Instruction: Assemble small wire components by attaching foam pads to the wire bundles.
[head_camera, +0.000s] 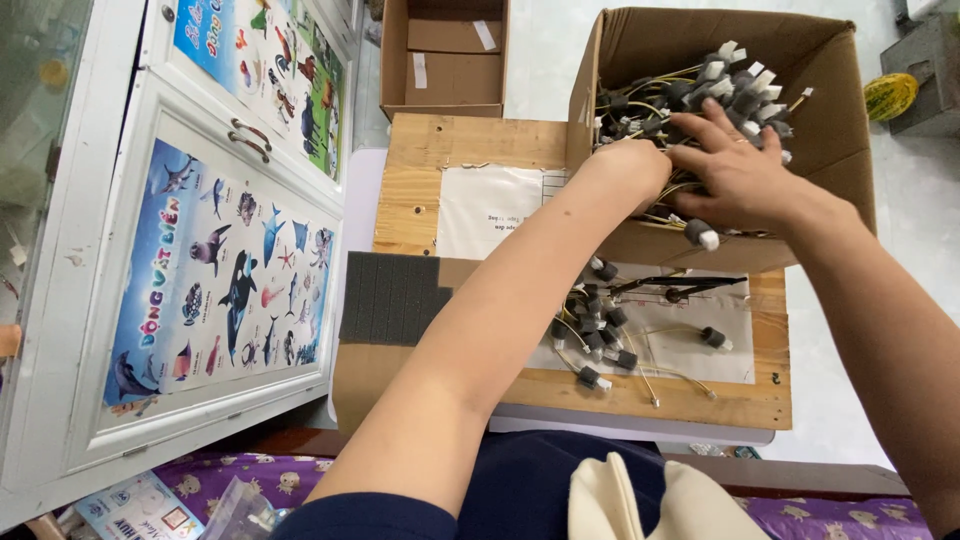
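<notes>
You have a single view, taken from the camera on your head, and it looks steeply down and forward over your own forearms. It sits close: your lap fills the bottom edge and the wooden board (480, 150) lies just beyond it. The far end of the frame reaches a large cardboard box (830, 90), where your left hand (625, 165) and right hand (740, 175) meet (both seen from above and behind). The view is turned slightly, so the white cabinet door (120, 300) runs slanted down the left side and pale floor shows at the right. No second view overlaps it.
</notes>
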